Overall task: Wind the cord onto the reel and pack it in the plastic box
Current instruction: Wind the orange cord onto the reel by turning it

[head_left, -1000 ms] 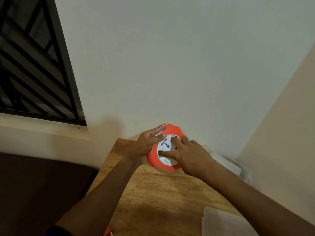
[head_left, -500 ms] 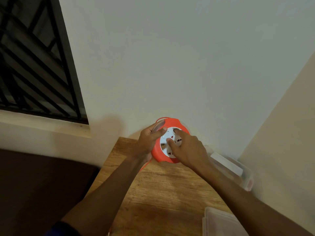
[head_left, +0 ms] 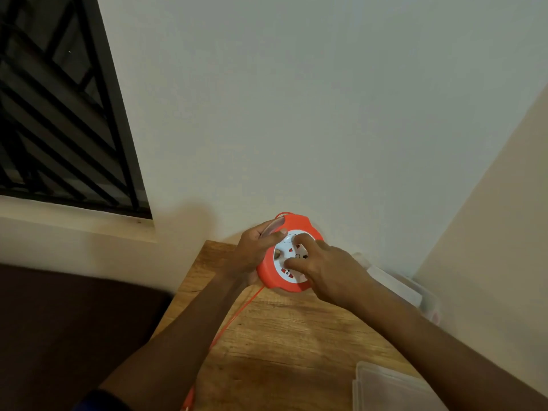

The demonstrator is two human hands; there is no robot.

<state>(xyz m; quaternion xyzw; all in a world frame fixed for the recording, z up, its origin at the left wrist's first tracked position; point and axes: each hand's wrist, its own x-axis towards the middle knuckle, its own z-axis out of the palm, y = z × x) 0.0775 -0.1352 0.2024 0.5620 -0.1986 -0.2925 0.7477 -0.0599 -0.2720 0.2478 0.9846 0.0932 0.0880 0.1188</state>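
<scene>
An orange reel with a white socket face is held up above the far end of the wooden table. My left hand grips its left rim, thumb over the front edge. My right hand has curled fingertips pressed into the white socket face. A thin orange cord runs from the reel's lower left edge down along my left forearm to the table's near edge. A clear plastic box sits behind my right wrist, against the wall.
A clear plastic lid lies at the table's near right corner. White walls meet in a corner at the right. A barred window is at the upper left. A dark surface lies left of the table.
The white socket face has turned under my right fingertips, and my right hand has shifted on it. The reel stays held in about the same place.
</scene>
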